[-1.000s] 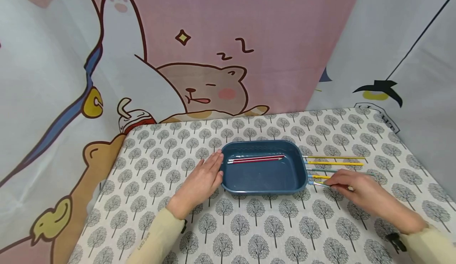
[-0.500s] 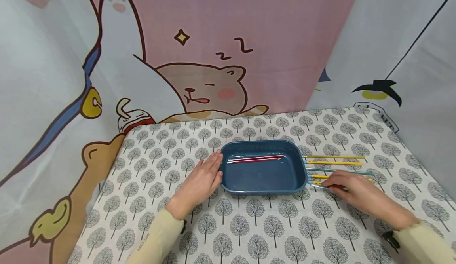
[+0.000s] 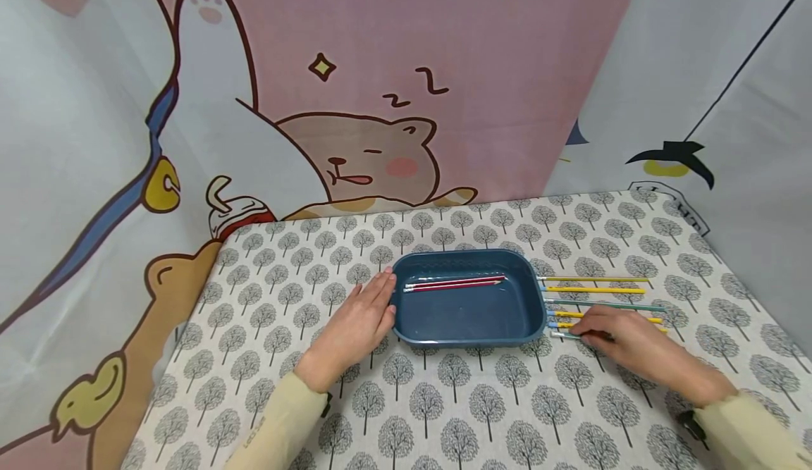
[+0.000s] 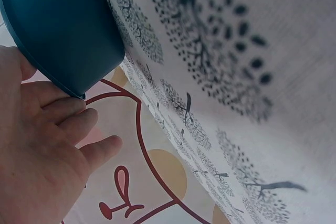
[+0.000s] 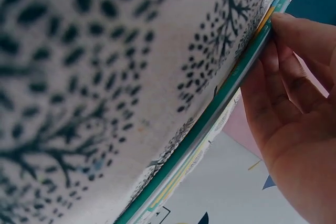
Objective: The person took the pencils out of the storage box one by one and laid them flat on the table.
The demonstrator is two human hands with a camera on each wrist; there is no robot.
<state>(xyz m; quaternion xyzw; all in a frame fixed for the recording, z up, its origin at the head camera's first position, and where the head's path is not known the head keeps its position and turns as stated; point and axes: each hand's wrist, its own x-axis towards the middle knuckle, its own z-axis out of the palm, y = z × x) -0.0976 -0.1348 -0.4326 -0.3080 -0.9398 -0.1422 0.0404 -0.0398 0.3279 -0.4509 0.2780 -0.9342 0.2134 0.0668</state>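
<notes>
Pinched between the thumb and fingertips of the right hand, near its eraser end, is a green pencil; the left hand, its fingers fairly straight, rests against the tray at nine o'clock. Tree-print cloth lies beneath everything. On it sits the deep blue tray, two red pencils lying inside, nearer its twelve o'clock wall. Just outside, around three o'clock, other pencils lie side by side: a brownish pencil farthest off, then a yellow pencil, another green one and two blue-ended yellow pencils. The pinched one is nearest the person, just beyond the tray's four o'clock corner. Compared with a second ago, its eraser end has shifted slightly toward six o'clock, and both blue-ended pencils' far ends now show past the hand; the tray and left hand have hardly moved.
</notes>
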